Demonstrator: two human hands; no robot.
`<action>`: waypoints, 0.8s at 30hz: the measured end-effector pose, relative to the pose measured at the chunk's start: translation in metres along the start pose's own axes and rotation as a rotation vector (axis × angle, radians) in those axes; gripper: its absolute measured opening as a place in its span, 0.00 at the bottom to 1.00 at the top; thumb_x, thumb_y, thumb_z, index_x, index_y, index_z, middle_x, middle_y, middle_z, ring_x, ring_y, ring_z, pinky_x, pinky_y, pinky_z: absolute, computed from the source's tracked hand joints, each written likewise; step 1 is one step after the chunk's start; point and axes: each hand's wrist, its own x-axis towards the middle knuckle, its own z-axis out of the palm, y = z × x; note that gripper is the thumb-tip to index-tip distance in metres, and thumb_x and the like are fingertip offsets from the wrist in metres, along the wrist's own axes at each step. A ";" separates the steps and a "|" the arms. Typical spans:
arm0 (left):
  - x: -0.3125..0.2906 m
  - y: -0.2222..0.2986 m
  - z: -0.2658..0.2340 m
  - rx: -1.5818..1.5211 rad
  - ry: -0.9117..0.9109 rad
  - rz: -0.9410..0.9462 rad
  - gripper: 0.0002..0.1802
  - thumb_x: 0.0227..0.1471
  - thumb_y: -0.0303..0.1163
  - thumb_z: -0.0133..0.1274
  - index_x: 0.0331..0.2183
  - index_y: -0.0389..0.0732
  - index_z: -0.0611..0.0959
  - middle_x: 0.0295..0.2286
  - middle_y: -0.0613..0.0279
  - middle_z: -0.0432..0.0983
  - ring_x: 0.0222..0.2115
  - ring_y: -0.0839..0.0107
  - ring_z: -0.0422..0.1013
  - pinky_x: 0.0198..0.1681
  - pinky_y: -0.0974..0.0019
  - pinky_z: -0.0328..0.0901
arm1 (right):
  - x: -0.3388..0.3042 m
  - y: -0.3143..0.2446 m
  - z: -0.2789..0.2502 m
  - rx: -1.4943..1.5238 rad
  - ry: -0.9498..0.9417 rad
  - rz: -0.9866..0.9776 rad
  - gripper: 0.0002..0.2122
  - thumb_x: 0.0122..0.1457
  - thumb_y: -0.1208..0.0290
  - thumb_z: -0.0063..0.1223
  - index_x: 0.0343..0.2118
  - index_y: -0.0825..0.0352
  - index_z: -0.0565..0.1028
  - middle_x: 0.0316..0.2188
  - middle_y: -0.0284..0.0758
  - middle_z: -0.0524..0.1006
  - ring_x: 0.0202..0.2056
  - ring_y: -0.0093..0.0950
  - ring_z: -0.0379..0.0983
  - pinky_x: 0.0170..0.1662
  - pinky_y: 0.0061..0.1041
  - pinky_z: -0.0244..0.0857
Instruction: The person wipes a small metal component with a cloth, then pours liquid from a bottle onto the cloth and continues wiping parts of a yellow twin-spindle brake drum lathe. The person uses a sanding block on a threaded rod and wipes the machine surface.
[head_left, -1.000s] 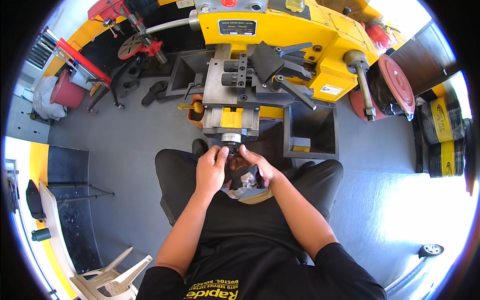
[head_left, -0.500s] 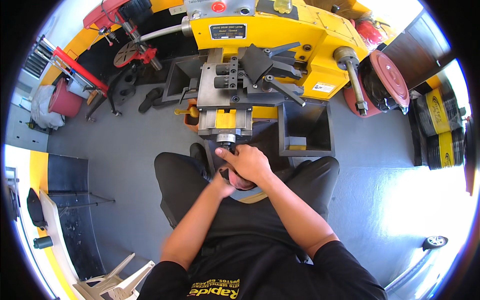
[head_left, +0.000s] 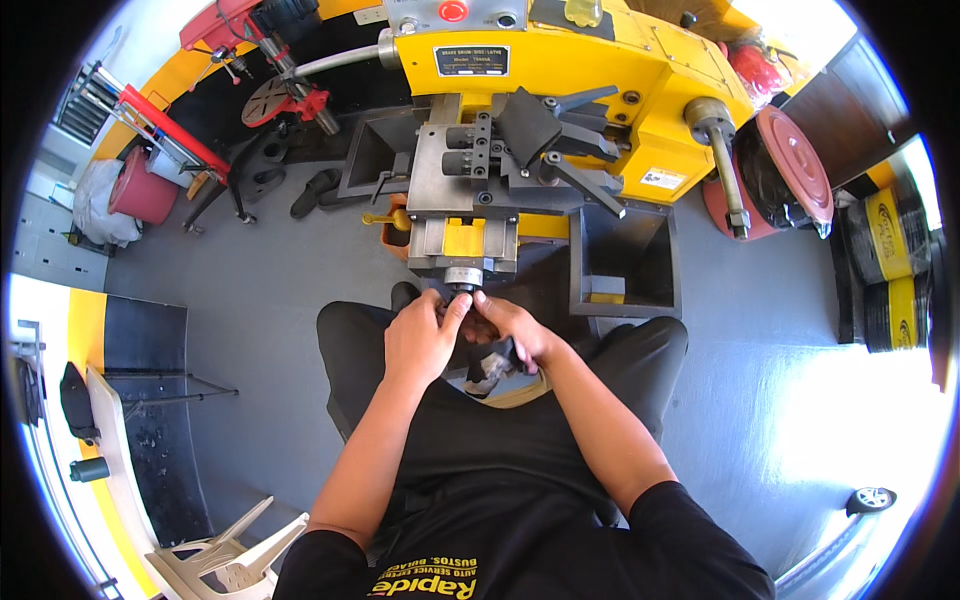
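Note:
My left hand (head_left: 416,335) and my right hand (head_left: 514,328) meet at the near end of a yellow brake lathe (head_left: 560,55). Their thumbs press at the black hub just below the silver graduated dial (head_left: 463,276). Closed around that hub, the left fingers are mostly hidden behind the hand. A smudged grey rag (head_left: 488,372) hangs from the curled fingers of my right hand. Beyond the dial lies the steel cross slide (head_left: 430,170), carrying a tool holder (head_left: 480,150) and black clamp levers (head_left: 590,185).
Dark open metal bins (head_left: 625,260) flank the slide. At right stand a lidded reddish bin (head_left: 785,165) and stacked black-and-yellow packs (head_left: 890,270). A red drill press (head_left: 290,100) is at far left, black slippers (head_left: 316,192) on the floor, a beige chair (head_left: 230,560) at lower left.
My left hand has come up from below my right hand to the hub beside it. The right hand has shifted right and turned, and the rag now shows below it.

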 end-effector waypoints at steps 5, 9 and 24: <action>0.005 0.002 0.007 0.165 0.099 0.123 0.28 0.72 0.52 0.49 0.30 0.38 0.80 0.30 0.45 0.84 0.35 0.43 0.81 0.39 0.41 0.73 | 0.003 -0.008 0.014 -0.212 0.162 -0.012 0.31 0.80 0.43 0.37 0.39 0.71 0.79 0.29 0.35 0.79 0.31 0.28 0.74 0.39 0.33 0.72; 0.007 0.001 0.011 0.165 0.092 0.183 0.27 0.74 0.50 0.45 0.32 0.37 0.81 0.32 0.43 0.84 0.37 0.42 0.81 0.41 0.42 0.73 | 0.000 -0.009 0.025 -0.546 0.407 -0.090 0.29 0.79 0.50 0.41 0.32 0.74 0.80 0.28 0.51 0.82 0.33 0.48 0.81 0.42 0.45 0.74; 0.015 -0.060 0.051 -1.224 -0.380 -0.264 0.33 0.75 0.61 0.43 0.45 0.39 0.84 0.40 0.62 0.84 0.40 0.71 0.80 0.46 0.61 0.73 | -0.022 -0.059 0.067 -1.050 0.589 -0.100 0.26 0.74 0.45 0.48 0.32 0.67 0.81 0.28 0.49 0.85 0.34 0.51 0.85 0.38 0.49 0.77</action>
